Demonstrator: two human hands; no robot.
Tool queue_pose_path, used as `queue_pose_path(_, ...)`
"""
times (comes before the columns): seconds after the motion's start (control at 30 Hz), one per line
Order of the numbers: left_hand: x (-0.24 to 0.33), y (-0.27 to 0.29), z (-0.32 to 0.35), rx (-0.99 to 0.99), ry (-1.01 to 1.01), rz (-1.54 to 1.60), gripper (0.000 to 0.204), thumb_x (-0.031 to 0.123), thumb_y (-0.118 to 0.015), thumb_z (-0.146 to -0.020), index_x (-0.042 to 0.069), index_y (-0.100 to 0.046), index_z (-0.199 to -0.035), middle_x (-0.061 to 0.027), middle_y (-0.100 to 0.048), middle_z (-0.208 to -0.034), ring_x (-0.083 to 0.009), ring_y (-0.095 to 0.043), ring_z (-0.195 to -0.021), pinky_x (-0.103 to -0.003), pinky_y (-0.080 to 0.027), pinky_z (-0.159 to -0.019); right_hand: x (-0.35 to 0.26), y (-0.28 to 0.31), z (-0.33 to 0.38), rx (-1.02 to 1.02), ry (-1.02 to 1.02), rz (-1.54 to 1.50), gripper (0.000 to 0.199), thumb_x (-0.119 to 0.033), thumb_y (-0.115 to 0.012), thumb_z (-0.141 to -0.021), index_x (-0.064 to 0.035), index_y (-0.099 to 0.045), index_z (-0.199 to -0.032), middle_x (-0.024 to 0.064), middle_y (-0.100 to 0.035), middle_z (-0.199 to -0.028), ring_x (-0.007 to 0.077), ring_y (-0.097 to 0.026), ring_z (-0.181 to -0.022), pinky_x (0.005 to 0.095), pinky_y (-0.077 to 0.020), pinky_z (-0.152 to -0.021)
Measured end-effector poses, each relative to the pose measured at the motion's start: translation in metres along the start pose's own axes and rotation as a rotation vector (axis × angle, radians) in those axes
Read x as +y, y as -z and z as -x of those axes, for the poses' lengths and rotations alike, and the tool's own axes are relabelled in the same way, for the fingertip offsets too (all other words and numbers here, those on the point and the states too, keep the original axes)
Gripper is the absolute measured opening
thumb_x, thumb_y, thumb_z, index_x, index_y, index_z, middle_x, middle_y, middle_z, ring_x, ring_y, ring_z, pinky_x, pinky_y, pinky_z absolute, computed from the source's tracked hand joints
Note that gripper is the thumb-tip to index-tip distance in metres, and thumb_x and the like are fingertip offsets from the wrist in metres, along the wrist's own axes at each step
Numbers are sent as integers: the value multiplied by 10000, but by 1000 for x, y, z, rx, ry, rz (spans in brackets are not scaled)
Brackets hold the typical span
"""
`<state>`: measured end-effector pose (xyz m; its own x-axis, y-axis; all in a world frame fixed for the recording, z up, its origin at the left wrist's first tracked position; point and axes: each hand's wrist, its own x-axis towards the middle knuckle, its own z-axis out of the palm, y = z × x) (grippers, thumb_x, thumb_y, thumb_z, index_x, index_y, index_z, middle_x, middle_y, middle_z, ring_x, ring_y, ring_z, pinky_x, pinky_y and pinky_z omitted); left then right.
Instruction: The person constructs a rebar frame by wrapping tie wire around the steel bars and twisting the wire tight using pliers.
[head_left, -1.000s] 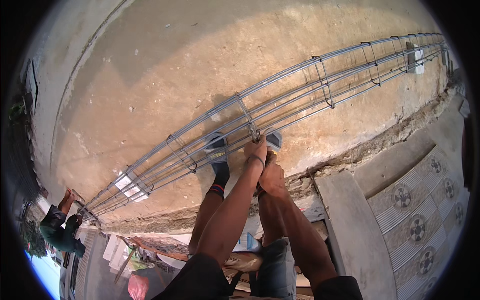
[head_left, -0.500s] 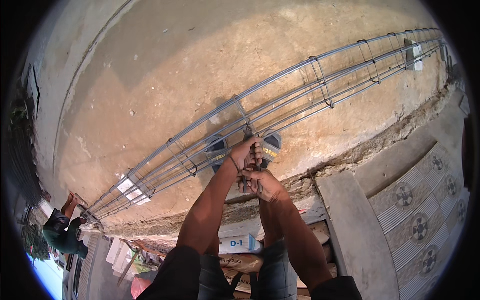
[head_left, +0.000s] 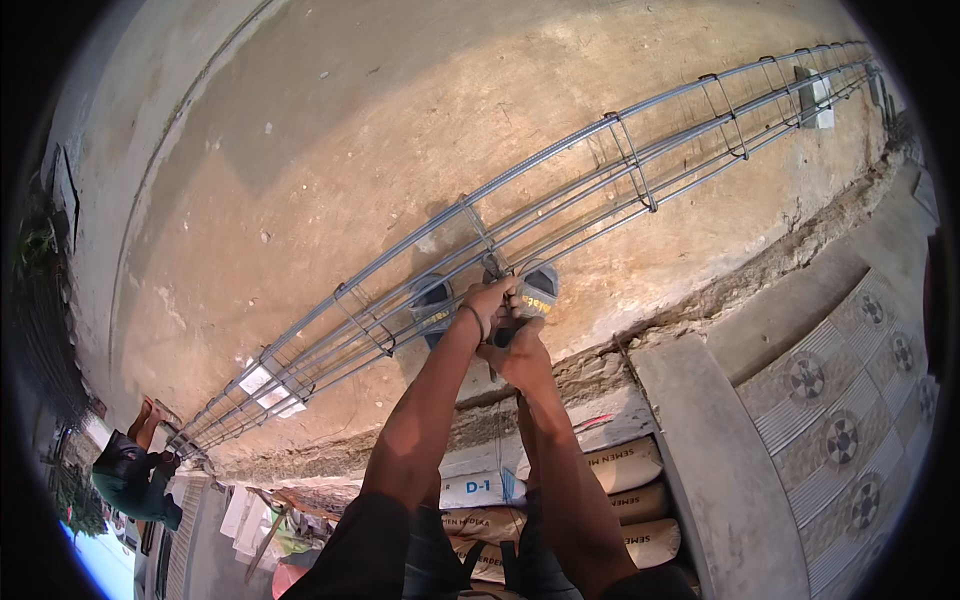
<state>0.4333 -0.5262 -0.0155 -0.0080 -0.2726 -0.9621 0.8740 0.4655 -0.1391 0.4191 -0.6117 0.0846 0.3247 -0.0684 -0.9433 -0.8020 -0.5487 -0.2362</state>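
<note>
A long rebar cage (head_left: 560,192) of ribbed bars and square stirrups slants across the ground ahead of me. Dark metal pincers (head_left: 495,266) reach its near bars beside a stirrup (head_left: 478,226). My left hand (head_left: 489,304) is closed around the pincers close to their head. Just below it, my right hand (head_left: 521,356) is closed at the lower end of the handles, which the fingers largely hide. A thin wire-like line hangs beneath the hands. The jaws' grip on the bars is too small to make out.
Pale blocks (head_left: 268,388) (head_left: 815,98) prop the cage. My sandals (head_left: 541,284) stand under its near side. Paper sacks (head_left: 625,465) lie below a broken concrete edge. A patterned tiled surface (head_left: 840,400) is at right. Another person (head_left: 130,470) crouches at the cage's far left end.
My right hand has shifted slightly up and closer to the left, hiding more of the handles. My right forearm has swung left, showing more sacks. The view has moved slightly.
</note>
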Motion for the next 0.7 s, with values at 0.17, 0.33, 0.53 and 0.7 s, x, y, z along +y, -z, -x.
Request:
queue_pose_path(0.17,-11,23,-15,-272,55,211,238,281,-665,-898,158,-522,-753,24,-536,-639,-138,-551,-547,-296,-507,-568,19,18,-14,-448,-456,-1137,98,-94,-581,-898,-32,-516,-858,42,-524,-724,143,-441,-544,320,-426,-496)
queue_pose_path(0.33,-7,15,-9,-240,38,305,228,284,-690,-879,118,-573,-777,-13,-567,-616,-168,-588,-574,-315,-529,-592,22,-3,-21,-517,-330,-695,172,-87,-543,-882,30,-541,-1009,121,-612,-784,268,-653,-729,409,-524,-636)
queue_pose_path(0.53,10,-12,-6,158,20,-179,355,330,-740,-826,6,-649,-941,-83,-653,-717,-183,-610,-553,-321,-527,-508,9,-18,-1,279,126,786,591,-183,-541,-860,221,-342,-1243,289,-661,-899,381,-665,-835,455,-529,-756)
queue_pose_path(0.7,3,1,-13,-9,68,176,199,259,-661,-854,135,-543,-752,17,-532,-616,-135,-560,-531,-319,-497,-493,19,9,-1,-26,52,23,445,-223,-734,-803,130,-568,-1019,177,-679,-881,316,-684,-772,440,-536,-703)
